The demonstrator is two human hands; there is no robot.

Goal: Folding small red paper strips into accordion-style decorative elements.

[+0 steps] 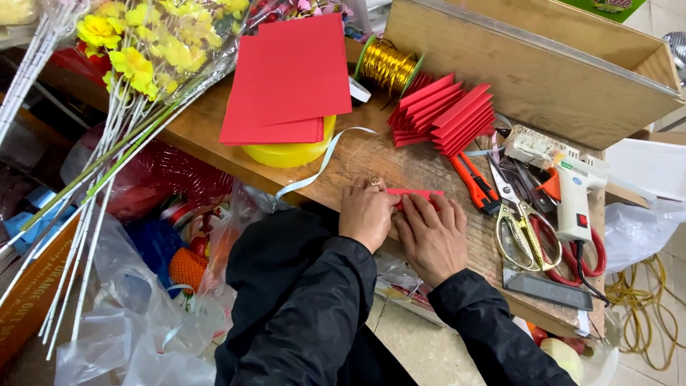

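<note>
- Head view: left hand (366, 214) and right hand (431, 236) side by side at the near edge of the wooden counter (400, 168), both pressed down on a small red paper strip (413, 193).
- Left hand: fingers curled, fingertips pinching the strip's left end; ring on one finger.
- Right hand: fingers mostly flat and close together, lying on the strip, holding it against the counter; not a full grasp.
- Strip looks thin, light, floppy, creases easily; probably best taken by the edges or ends with fingertips, pressed flat to fold.
- Just behind the strip: stack of pleated red paper fans (443, 114), mid counter.
- Left rear: flat red paper sheets (286, 78) on top of a yellow round tin (289, 151); pale ribbon (321, 166) trails from it to the near edge.
- Gold wire spool (386, 66) at the back.
- Right side: orange box cutter (473, 182), gold-handled scissors (520, 221), white glue gun (572, 196), red-handled scissors (593, 257).
- Far left: yellow fake flowers (136, 43) in plastic wrap.
</note>
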